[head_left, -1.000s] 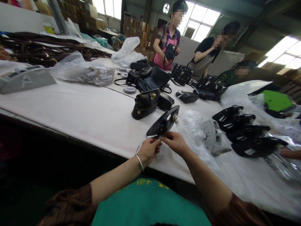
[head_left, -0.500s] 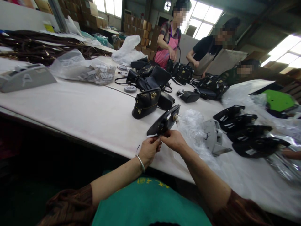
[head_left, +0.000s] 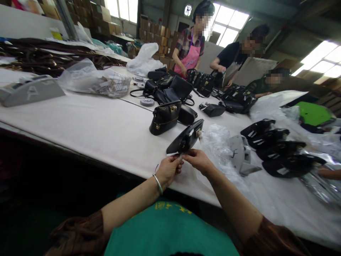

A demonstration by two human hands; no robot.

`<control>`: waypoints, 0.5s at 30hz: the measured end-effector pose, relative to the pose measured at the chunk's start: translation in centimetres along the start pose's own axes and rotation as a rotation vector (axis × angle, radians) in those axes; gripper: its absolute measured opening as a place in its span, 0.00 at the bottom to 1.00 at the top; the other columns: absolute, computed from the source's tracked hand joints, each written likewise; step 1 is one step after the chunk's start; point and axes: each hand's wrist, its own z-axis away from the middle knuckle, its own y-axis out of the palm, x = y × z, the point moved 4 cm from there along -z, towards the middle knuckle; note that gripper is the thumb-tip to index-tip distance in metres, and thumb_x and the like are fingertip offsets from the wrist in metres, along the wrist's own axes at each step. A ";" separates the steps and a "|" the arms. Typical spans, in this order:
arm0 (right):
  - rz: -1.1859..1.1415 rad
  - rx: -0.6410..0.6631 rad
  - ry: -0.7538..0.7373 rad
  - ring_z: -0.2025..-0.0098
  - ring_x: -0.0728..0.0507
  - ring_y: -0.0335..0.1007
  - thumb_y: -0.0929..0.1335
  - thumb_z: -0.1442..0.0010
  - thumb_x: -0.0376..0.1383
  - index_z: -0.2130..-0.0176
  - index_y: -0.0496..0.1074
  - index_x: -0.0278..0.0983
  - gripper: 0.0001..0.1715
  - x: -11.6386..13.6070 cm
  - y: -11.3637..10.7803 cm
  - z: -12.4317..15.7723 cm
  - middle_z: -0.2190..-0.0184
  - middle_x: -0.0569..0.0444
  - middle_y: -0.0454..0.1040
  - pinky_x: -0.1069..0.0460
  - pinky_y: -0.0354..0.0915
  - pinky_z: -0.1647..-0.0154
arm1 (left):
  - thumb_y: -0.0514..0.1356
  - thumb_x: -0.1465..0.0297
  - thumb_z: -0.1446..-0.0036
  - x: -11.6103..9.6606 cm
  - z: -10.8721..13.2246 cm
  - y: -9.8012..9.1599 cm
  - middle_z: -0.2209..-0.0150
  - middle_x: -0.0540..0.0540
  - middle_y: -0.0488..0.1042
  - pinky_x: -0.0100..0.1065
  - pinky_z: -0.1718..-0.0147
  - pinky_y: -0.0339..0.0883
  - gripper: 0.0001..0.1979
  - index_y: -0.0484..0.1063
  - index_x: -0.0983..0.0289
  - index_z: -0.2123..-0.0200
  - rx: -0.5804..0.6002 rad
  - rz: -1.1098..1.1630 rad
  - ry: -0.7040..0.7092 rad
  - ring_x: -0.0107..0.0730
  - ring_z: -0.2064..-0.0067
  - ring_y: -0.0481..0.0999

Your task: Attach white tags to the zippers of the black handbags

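On the table in front of me a small black handbag [head_left: 179,139] with a gold clasp lies tilted, a white strip along its lower edge. Just below that edge, my left hand [head_left: 168,171], with a bangle at the wrist, is closed in a pinch. My right hand [head_left: 199,160] pinches at the same spot, its fingertips close to the left ones. Something small and pale is between them, too small to name. A second black handbag [head_left: 164,119] with a gold zip stands upright just beyond. Crumpled clear plastic [head_left: 217,140] lies right of my hands.
A grey tape dispenser [head_left: 241,156] and a row of black bags [head_left: 277,149] are at the right. Farther back lie more black bags [head_left: 176,87] and a plastic bag [head_left: 93,80]. Another dispenser [head_left: 32,90] sits left. Several people work across the table [head_left: 87,124].
My right hand has shifted slightly, and a bit of pale material now shows between my fingertips. Across the table, the co-workers' arms have moved among the bags.
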 end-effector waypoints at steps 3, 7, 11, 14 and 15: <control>-0.154 0.081 0.030 0.80 0.51 0.59 0.71 0.57 0.38 0.71 0.75 0.34 0.11 -0.6 -0.2 0.5 0.81 0.58 0.70 0.55 0.55 0.81 | 0.71 0.73 0.52 -0.1 0.2 0.1 0.74 0.51 0.72 0.20 0.82 0.58 0.12 0.73 0.69 0.66 -0.022 0.033 -0.061 0.16 0.78 0.65; -0.198 0.049 0.028 0.81 0.52 0.59 0.70 0.58 0.37 0.72 0.76 0.34 0.11 -1.3 -0.3 0.5 0.80 0.56 0.73 0.55 0.54 0.81 | 0.66 0.76 0.46 -0.3 0.5 0.3 0.73 0.51 0.72 0.19 0.83 0.60 0.06 0.71 0.69 0.68 -0.064 0.074 -0.134 0.16 0.79 0.67; -0.166 -0.036 -0.015 0.80 0.52 0.60 0.71 0.57 0.37 0.72 0.77 0.34 0.10 -1.6 0.1 0.3 0.78 0.56 0.75 0.55 0.56 0.79 | 0.63 0.78 0.42 -0.5 1.0 0.8 0.74 0.51 0.71 0.17 0.83 0.61 0.04 0.71 0.69 0.69 -0.085 0.122 -0.202 0.15 0.79 0.68; -0.174 -0.083 -0.055 0.78 0.50 0.61 0.70 0.57 0.38 0.74 0.76 0.34 0.09 -1.8 0.8 0.3 0.78 0.56 0.74 0.54 0.58 0.77 | 0.61 0.80 0.41 -0.5 1.4 1.1 0.74 0.51 0.71 0.16 0.84 0.61 0.04 0.71 0.70 0.69 -0.095 0.156 -0.263 0.15 0.80 0.68; -0.178 -0.106 -0.067 0.78 0.50 0.62 0.70 0.57 0.38 0.75 0.75 0.35 0.08 -2.0 1.0 0.3 0.79 0.56 0.74 0.54 0.58 0.76 | 0.60 0.80 0.41 -0.5 1.4 1.1 0.74 0.51 0.71 0.16 0.85 0.61 0.04 0.71 0.70 0.69 -0.100 0.165 -0.282 0.15 0.80 0.68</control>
